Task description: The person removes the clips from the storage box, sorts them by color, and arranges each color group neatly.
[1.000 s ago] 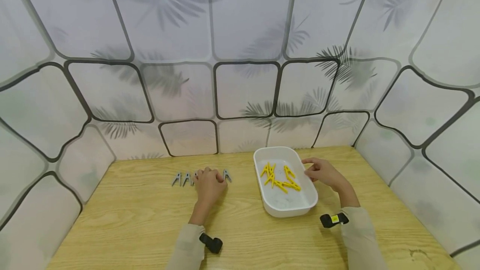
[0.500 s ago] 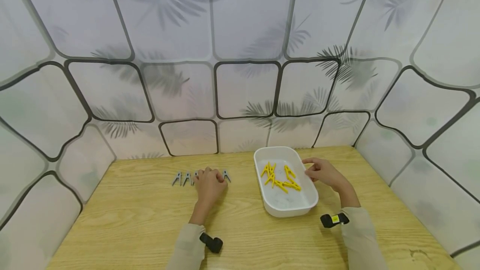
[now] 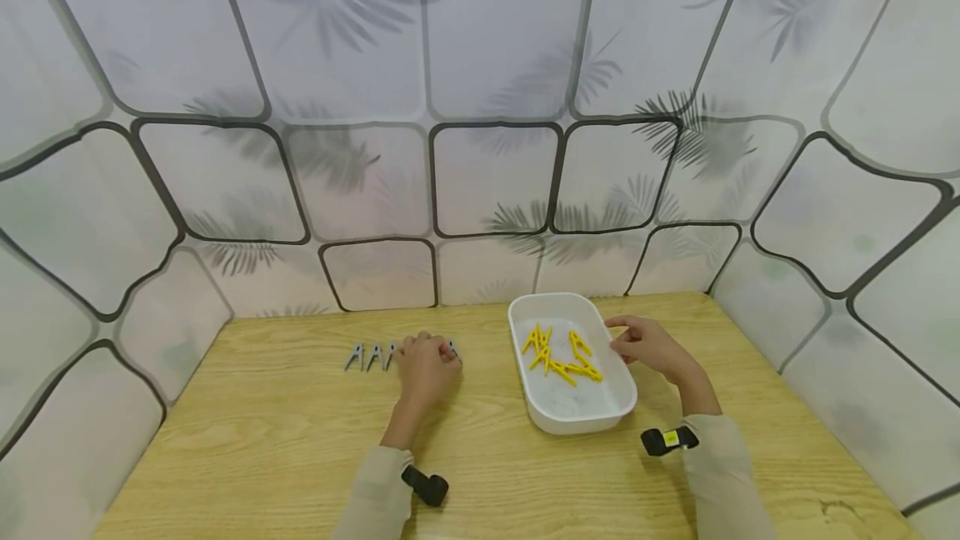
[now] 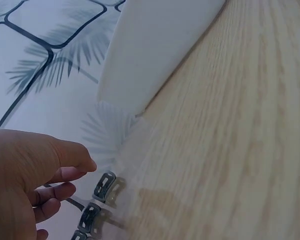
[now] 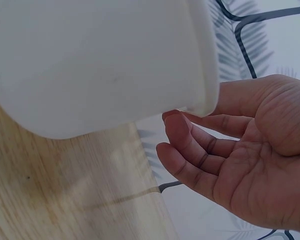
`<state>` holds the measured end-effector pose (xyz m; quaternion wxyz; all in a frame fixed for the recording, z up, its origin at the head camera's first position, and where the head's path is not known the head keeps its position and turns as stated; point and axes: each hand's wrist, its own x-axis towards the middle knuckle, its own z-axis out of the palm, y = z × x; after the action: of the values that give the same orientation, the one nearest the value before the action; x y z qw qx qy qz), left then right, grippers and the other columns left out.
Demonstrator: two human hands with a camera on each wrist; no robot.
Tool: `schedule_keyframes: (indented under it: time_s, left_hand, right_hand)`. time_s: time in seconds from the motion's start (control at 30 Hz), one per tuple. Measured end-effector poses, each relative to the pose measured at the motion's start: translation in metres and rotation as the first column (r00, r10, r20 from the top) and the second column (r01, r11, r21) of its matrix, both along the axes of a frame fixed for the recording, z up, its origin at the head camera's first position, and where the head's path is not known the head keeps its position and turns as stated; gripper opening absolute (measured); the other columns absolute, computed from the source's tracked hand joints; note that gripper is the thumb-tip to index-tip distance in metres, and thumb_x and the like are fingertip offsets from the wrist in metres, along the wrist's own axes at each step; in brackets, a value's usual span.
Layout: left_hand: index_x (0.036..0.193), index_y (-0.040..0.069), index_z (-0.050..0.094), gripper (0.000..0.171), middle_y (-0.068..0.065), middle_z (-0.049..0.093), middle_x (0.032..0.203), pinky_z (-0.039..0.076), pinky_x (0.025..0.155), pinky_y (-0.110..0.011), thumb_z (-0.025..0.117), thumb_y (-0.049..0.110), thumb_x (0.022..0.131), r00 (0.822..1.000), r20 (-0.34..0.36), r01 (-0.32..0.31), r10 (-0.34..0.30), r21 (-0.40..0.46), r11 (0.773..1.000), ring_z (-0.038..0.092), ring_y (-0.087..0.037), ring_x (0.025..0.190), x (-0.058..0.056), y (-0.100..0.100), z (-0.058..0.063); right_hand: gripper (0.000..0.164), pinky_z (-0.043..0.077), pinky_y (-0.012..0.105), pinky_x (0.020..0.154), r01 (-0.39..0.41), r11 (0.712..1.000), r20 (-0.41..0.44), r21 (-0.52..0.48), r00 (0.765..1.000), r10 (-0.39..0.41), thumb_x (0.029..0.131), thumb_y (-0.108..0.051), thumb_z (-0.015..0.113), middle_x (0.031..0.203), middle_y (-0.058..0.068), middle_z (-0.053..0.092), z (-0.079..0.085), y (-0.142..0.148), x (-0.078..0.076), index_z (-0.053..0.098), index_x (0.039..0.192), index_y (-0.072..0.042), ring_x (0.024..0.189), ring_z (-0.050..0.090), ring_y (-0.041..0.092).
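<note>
In the head view, several grey clothespins [image 3: 354,356] form a row along the back left of the table. My left hand [image 3: 427,367] hovers over the row's right part, hiding some of it. Its fingers are loosely bent with nothing between them, close beside the end grey clothespin [image 4: 105,186] in the left wrist view. A white plastic tub [image 3: 573,425] to the right contains several yellow clothespins [image 3: 576,343]. At the tub's right side my right hand [image 3: 648,347] pinches the rim, fingertips on its outside; part of a digit is hidden behind the rim in the right wrist view.
The wood-grain table [image 3: 480,473] ends at the back against a patterned cloth wall [image 3: 491,269]. Side walls of the same cloth slant in on left and right. Wooden surface shows between the grey row and the tub.
My left hand has shifted slightly right, now covering more of the rightmost grey clothespin and uncovering a little of one on its left. The right hand and tub stay put.
</note>
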<state>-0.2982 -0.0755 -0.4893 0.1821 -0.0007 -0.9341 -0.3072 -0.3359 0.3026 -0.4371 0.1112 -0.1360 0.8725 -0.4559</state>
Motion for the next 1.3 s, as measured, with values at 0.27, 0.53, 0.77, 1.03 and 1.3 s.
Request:
schedule_keyframes:
  time_s: [0.27,0.53,0.77,1.03,1.3]
  left_hand:
    - [0.079,0.013,0.071,0.009,-0.006,0.065,0.086,0.034,0.088,-0.057,0.078,0.013,0.084,0.993,-0.034,0.115,-0.115,0.004,0.993,0.053,-0.028,0.088,-0.001,0.016,0.009]
    - [0.095,0.012,0.071,0.006,-0.006,0.064,0.094,0.034,0.092,-0.053,0.074,0.016,0.090,0.972,-0.019,0.233,-0.234,-0.069,0.970,0.052,-0.026,0.092,-0.016,0.035,0.045]
    - [0.097,0.014,0.070,0.008,-0.003,0.058,0.089,0.033,0.093,-0.052,0.072,0.019,0.091,0.945,-0.003,0.320,-0.327,-0.190,0.928,0.048,-0.024,0.092,-0.027,0.057,0.068]
    - [0.102,0.015,0.071,0.011,-0.002,0.063,0.094,0.033,0.088,-0.043,0.071,0.022,0.093,0.898,0.022,0.425,-0.440,-0.305,0.852,0.050,-0.022,0.092,-0.029,0.085,0.082]
    - [0.108,0.018,0.072,0.019,0.000,0.067,0.102,0.035,0.094,-0.044,0.073,0.028,0.093,0.890,0.127,0.446,-0.437,-0.438,0.781,0.054,-0.023,0.102,-0.029,0.110,0.083]
  right_hand:
    - [0.048,0.060,0.043,0.078,-0.007,1.000,-0.014,-0.001,1.000,0.007,0.101,-0.006,0.058,0.099,0.022,0.070,0.002,0.002,0.004,0.045,0.143,0.013,0.084,0.068,0.018]
    - [0.048,0.060,0.043,0.079,0.014,1.000,-0.010,0.009,1.000,-0.014,0.101,-0.006,0.059,0.101,0.023,0.070,0.004,0.002,0.004,0.046,0.143,0.012,0.086,0.068,0.016]
    - [0.048,0.060,0.045,0.081,0.009,1.000,-0.020,0.019,1.000,-0.009,0.101,-0.007,0.059,0.099,0.022,0.070,0.001,0.002,0.004,0.046,0.142,0.012,0.084,0.067,0.015]
    - [0.048,0.059,0.044,0.081,0.010,1.000,-0.015,0.014,1.000,-0.009,0.101,-0.008,0.059,0.099,0.020,0.070,0.001,0.000,0.005,0.047,0.143,0.010,0.086,0.067,0.017]
    - [0.047,0.059,0.044,0.081,0.007,1.000,-0.021,0.004,1.000,-0.007,0.100,-0.007,0.059,0.097,0.019,0.070,0.002,-0.002,0.004,0.047,0.142,0.010,0.083,0.066,0.015]
